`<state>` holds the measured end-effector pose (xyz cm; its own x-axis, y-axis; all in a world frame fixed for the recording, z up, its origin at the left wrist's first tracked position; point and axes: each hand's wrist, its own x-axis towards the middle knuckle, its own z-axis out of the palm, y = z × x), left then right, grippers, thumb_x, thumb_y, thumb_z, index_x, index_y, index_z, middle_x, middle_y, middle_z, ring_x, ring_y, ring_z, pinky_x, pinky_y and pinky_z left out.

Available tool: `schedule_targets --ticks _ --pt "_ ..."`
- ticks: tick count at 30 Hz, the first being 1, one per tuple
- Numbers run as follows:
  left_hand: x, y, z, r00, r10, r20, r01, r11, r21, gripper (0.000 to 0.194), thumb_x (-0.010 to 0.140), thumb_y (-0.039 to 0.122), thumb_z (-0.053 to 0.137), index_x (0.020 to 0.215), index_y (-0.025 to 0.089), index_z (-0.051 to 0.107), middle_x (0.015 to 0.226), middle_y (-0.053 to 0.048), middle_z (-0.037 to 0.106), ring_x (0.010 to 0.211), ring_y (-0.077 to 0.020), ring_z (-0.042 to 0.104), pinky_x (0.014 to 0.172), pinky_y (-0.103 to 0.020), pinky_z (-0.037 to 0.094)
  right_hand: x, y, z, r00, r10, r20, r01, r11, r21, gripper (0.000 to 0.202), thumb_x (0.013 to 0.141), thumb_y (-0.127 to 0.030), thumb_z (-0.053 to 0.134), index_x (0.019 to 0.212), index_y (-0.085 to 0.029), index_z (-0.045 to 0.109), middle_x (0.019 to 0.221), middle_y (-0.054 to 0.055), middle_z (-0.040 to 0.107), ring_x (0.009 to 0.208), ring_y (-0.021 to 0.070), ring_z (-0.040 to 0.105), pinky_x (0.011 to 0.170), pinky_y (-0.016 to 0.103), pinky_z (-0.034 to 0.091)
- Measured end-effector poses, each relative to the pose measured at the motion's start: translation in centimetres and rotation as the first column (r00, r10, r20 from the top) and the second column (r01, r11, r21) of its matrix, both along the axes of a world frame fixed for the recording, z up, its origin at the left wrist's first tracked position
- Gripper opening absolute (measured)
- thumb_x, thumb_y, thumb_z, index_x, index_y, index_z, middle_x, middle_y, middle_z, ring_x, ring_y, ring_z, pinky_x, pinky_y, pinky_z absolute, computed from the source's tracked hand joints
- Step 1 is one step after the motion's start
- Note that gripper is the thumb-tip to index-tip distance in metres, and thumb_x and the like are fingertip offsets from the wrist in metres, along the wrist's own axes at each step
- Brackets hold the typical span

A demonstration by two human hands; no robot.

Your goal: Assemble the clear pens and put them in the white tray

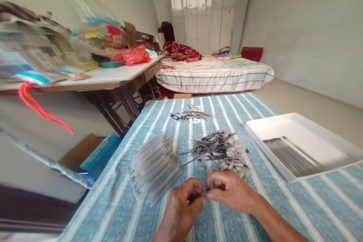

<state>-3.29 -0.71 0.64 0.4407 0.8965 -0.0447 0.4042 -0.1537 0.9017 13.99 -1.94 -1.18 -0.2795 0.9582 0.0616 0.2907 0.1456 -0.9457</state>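
Note:
My left hand [185, 204] and my right hand [227, 191] meet low in the middle of the view. Between their fingertips is a small dark pen part [207, 190], partly covered by the fingers. Both hands are closed on it in a pinch. Just left of them lies a stack of translucent pen barrels [155, 166], blurred. Beyond my right hand sits a heap of thin dark pen refills [214, 145], with whitish pen caps [235, 164] at its near right side.
A white box [273, 162] on the right holds a row of pens [292, 157]. Farther back on the striped tablecloth [119, 200] is a small pile of dark thin pieces [193, 114]. A cluttered desk [121, 77] stands left, a bed [215, 77] behind.

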Motion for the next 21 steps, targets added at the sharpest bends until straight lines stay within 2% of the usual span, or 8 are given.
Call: schedule_targets --ticks 4,8,11,15,18,21 --pt "0.03 0.02 0.06 1.0 0.006 -0.014 -0.006 1.0 0.012 0.004 0.069 0.014 0.057 0.069 0.017 0.055 0.057 0.004 0.05 0.054 -0.0098 0.044 0.052 -0.02 0.033 -0.04 0.08 -0.31 0.998 -0.003 0.069 0.0 0.999 0.043 0.036 0.081 -0.032 0.052 0.049 -0.016 0.052 0.042 -0.006 0.042 0.04 0.0058 0.039 0.04 0.017 0.027" --pt "0.12 0.02 0.09 1.0 0.002 -0.031 -0.001 1.0 0.02 0.003 0.07 0.015 0.057 0.068 0.017 0.055 0.056 0.005 0.049 0.053 -0.0094 0.043 0.051 -0.019 0.032 -0.04 0.09 -0.31 0.994 -0.027 0.102 0.018 0.996 0.092 0.02 0.075 -0.029 0.059 0.061 -0.016 0.058 0.046 -0.007 0.043 0.045 0.0062 0.039 0.044 0.017 0.028" --pt "0.16 -0.03 0.12 0.999 -0.005 -0.045 0.006 1.0 0.03 0.003 0.069 0.014 0.056 0.068 0.017 0.055 0.057 0.004 0.05 0.055 -0.0098 0.045 0.052 -0.02 0.033 -0.03 0.06 -0.2 0.99 -0.021 0.137 0.011 0.997 0.08 0.034 0.081 -0.032 0.052 0.051 -0.015 0.053 0.042 -0.007 0.038 0.042 0.006 0.036 0.042 0.018 0.025" --pt "0.15 -0.15 0.11 0.998 -0.01 -0.056 0.011 1.0 0.016 0.002 0.071 0.017 0.056 0.071 0.018 0.055 0.059 0.004 0.052 0.056 -0.0103 0.046 0.052 -0.02 0.034 -0.04 -0.01 -0.06 0.99 -0.034 0.135 0.022 0.996 0.083 0.023 0.076 -0.03 0.058 0.059 -0.016 0.056 0.046 -0.007 0.04 0.045 0.0064 0.037 0.044 0.017 0.026" --pt "0.17 -0.21 0.08 0.997 -0.004 -0.079 0.007 0.999 0.036 0.003 0.071 0.015 0.056 0.07 0.018 0.055 0.059 0.004 0.052 0.056 -0.0104 0.047 0.054 -0.02 0.034 -0.08 -0.06 0.0 0.989 -0.027 0.148 0.016 0.997 0.074 0.035 0.081 -0.033 0.052 0.051 -0.015 0.051 0.043 -0.007 0.035 0.043 0.0061 0.034 0.043 0.018 0.025" --pt "0.2 -0.19 0.0 0.996 -0.006 -0.086 0.01 0.999 0.045 0.001 0.072 0.017 0.056 0.072 0.018 0.055 0.06 0.004 0.053 0.057 -0.0106 0.048 0.054 -0.02 0.035 -0.11 -0.08 -0.03 0.988 -0.036 0.148 0.022 0.995 0.098 0.029 0.079 -0.032 0.055 0.056 -0.015 0.053 0.046 -0.007 0.038 0.046 0.0062 0.036 0.044 0.017 0.026"
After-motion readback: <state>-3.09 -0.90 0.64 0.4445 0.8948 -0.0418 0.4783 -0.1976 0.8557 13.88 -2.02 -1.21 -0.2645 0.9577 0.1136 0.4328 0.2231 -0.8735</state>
